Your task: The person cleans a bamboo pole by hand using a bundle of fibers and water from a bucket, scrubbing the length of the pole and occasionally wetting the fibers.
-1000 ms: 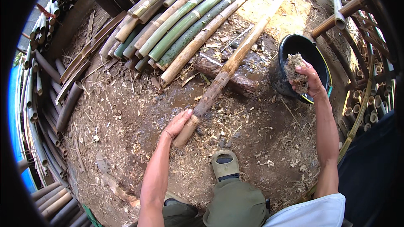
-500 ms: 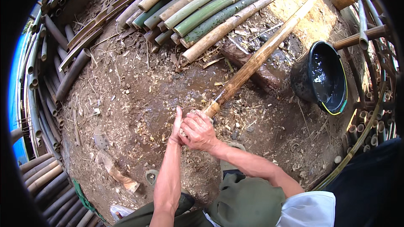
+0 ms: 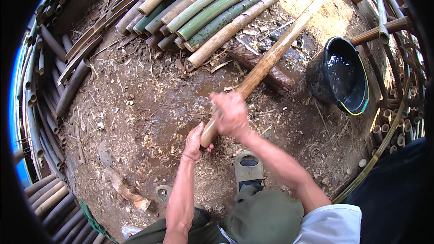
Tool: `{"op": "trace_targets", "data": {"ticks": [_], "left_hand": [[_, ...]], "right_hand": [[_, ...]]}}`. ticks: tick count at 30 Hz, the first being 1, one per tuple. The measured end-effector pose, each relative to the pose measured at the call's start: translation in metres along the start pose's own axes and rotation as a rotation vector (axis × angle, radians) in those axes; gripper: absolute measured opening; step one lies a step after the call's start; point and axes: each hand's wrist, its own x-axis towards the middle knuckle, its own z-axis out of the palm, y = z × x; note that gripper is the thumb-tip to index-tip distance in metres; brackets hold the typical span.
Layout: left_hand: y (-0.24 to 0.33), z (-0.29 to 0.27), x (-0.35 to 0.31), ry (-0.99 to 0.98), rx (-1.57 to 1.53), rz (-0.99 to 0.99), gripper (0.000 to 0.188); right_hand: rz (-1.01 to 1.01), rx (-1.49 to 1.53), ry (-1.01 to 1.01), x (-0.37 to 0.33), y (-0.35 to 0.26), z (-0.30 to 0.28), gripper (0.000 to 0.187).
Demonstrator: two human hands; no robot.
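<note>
Roughly toward one o'clock runs long tan-brown bamboo pole; left hand curls fingers round near end, right hand, blurred, wrapped just beyond

Brown dirt floor, litter-strewn, damp near middle; sunlit patch upper right.

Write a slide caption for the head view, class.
Left hand holding one end of a pole, blurred right hand farther along it, black bucket at right.
</note>
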Motion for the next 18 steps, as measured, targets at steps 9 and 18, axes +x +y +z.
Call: {"op": "trace_targets", "data": {"ticks": [9,18], "left_hand": [[0.004,0.016,-0.003,-0.001,0.043,-0.004,0.049],[-0.015,-0.006,-0.008,-0.046,-0.090,-0.038,0.045]], "right_hand": [[0.072,-0.411,0.129,0.062,0.191,-0.073,0.026],[-0.007,-0.069,-0.048,-0.019,-0.016,0.003,0.020]]}}
